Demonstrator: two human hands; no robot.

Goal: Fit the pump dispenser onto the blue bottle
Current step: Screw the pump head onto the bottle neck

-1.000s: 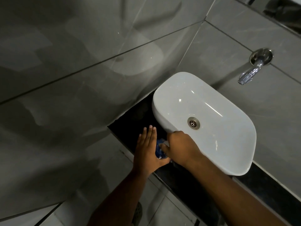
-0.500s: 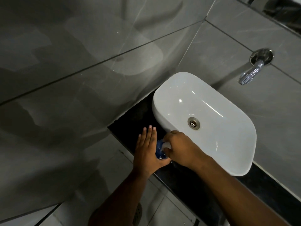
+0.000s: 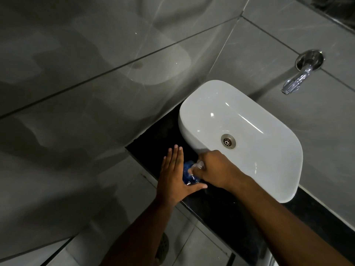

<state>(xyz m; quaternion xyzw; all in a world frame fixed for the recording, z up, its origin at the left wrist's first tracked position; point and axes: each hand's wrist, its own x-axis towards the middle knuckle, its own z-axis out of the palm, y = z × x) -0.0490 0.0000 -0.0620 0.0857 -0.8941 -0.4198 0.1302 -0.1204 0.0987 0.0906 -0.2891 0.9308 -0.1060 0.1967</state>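
Observation:
The blue bottle (image 3: 187, 172) stands on the black counter (image 3: 215, 206) just left of the basin, mostly hidden between my hands. My left hand (image 3: 173, 176) presses flat against its left side, fingers straight and thumb hooked under it. My right hand (image 3: 215, 168) is closed over the bottle's top, where a pale, clear piece of the pump dispenser (image 3: 197, 166) shows between my fingers. How far the pump sits on the neck is hidden by my fingers.
A white basin (image 3: 249, 112) with a metal drain (image 3: 228, 141) sits on the counter right of the bottle. A chrome tap (image 3: 296, 78) juts from the grey tiled wall. The counter's front edge drops to a tiled floor.
My right hand has turned and shifted slightly on the bottle's top, baring more of the pale pump piece. My left hand stays flat against the bottle.

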